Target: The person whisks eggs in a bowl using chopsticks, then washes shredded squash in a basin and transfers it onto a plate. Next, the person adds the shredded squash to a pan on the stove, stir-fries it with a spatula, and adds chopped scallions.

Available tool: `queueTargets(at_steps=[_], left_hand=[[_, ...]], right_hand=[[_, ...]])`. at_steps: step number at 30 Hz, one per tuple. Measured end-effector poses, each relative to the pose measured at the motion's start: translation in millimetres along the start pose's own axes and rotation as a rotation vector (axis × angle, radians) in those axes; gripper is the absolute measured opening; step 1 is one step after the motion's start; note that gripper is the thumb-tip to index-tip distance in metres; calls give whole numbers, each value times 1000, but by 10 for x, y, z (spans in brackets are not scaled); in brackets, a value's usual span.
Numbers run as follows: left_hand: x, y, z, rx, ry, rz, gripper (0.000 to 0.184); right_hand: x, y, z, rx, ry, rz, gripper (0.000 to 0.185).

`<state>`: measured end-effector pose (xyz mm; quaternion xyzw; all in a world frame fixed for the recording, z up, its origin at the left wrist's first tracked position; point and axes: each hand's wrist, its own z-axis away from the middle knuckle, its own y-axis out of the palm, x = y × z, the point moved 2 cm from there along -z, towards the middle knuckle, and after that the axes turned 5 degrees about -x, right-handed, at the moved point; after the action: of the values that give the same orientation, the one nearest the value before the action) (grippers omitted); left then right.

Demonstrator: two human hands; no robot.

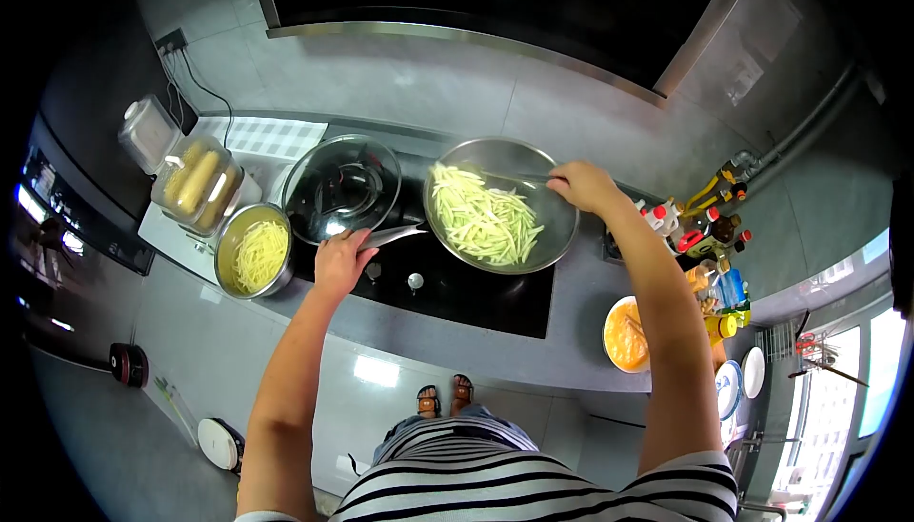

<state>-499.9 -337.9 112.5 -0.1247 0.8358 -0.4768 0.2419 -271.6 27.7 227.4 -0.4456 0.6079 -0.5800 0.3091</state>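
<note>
A steel wok (560, 227) sits on the black cooktop (476, 298), its left half filled with pale green vegetable strips (481, 222). My left hand (341, 260) is closed around the end of the wok's handle (392, 236), which points left. At the wok's right rim, my right hand (579, 186) grips the handle of a metal spatula (519, 177). The spatula reaches left across the wok; its blade is hard to make out among the strips.
Left of the wok lies a glass lid (338, 194), beside a metal bowl (222, 254) of thin yellow shreds (259, 256). A clear container (200, 184) stands behind it. On the right are a bowl of orange-yellow liquid (624, 336) and several seasoning bottles (700, 227). A range hood (476, 41) hangs above.
</note>
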Motion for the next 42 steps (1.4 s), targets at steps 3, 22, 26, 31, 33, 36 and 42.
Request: queueTargets(at_steps=[3, 22, 26, 31, 33, 36, 42], left_hand=[[6, 3, -3, 2, -7, 25, 34], [1, -54, -23, -15, 15, 103, 35], [10, -32, -18, -26, 25, 119, 35], [12, -17, 3, -26, 24, 114, 35], [18, -21, -7, -28, 23, 112, 35], [0, -31, -17, -18, 18, 105, 35], [-13, -36, -11, 8, -1, 98, 34]], right_hand=[[114, -92, 81, -62, -218, 97, 26], [790, -672, 1375, -91, 179, 148, 27], [887, -792, 1507, 59, 148, 191, 27], [747, -202, 1109, -83, 223, 208, 29], [686, -514, 1178, -93, 166, 283, 24], [544, -897, 1247, 10, 123, 402, 21], [379, -381, 988, -128, 176, 336, 19]])
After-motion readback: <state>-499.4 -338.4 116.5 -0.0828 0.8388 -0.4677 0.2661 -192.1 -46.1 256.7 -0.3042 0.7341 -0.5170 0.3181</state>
